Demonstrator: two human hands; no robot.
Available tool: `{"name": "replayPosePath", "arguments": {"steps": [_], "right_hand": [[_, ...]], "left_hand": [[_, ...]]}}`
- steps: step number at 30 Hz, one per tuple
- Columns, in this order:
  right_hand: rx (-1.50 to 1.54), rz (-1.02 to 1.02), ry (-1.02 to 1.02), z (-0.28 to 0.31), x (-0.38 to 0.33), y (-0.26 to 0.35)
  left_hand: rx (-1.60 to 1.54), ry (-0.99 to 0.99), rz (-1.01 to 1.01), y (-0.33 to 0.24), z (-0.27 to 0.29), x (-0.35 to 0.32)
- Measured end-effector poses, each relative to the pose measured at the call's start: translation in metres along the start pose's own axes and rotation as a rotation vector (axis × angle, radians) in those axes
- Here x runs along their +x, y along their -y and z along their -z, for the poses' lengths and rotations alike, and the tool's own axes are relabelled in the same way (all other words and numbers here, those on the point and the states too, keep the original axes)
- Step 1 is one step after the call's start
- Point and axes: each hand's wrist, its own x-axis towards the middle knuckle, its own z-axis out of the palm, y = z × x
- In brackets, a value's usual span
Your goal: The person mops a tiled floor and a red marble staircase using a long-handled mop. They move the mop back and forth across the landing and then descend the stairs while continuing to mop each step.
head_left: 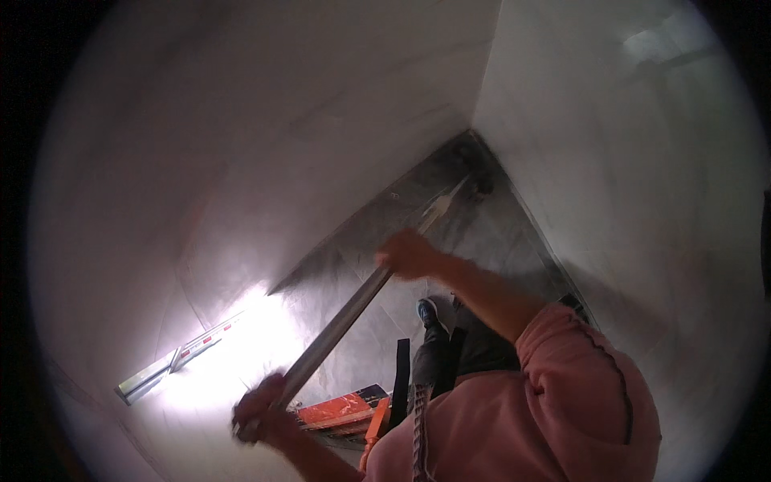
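Observation:
I hold a long grey metal straightedge point(345, 313) slanting from lower left up toward the room corner. My left hand point(261, 414) grips its near end. My right hand point(409, 253) is closed around it farther up, my arm in a pink sleeve point(578, 377) reaching out. The bar's far tip point(450, 197) points at the floor corner between two pale plastered walls. My shoe point(430, 309) and dark trouser leg show below, standing on the grey floor point(361, 241).
A bright work light point(201, 341) with a long narrow housing lies at the foot of the left wall, glaring. An orange tool or box point(341, 410) sits beneath me. Walls close in on left and right, meeting at the corner point(474, 132).

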Motion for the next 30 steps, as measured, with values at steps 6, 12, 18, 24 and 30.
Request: {"name": "replayPosePath", "arguments": {"steps": [6, 12, 18, 24, 30], "right_hand": [[-0.036, 0.007, 0.186, -0.025, 0.004, -0.115], [0.081, 0.172, 0.323, -0.057, 0.026, -0.037], [0.169, 0.294, 0.280, -0.090, 0.034, 0.040], [0.136, 0.189, 0.166, -0.069, 0.020, 0.087], [0.101, 0.089, -0.103, -0.070, -0.006, 0.000]], "left_hand": [[-0.238, 0.167, 0.270, 0.058, -0.078, -0.015], [0.054, 0.085, 0.248, 0.024, -0.006, -0.034], [0.201, 0.004, -0.024, -0.029, 0.022, -0.034], [0.069, -0.215, -0.121, -0.024, 0.065, -0.025], [-0.042, -0.110, 0.399, 0.121, 0.095, -0.073]]}}
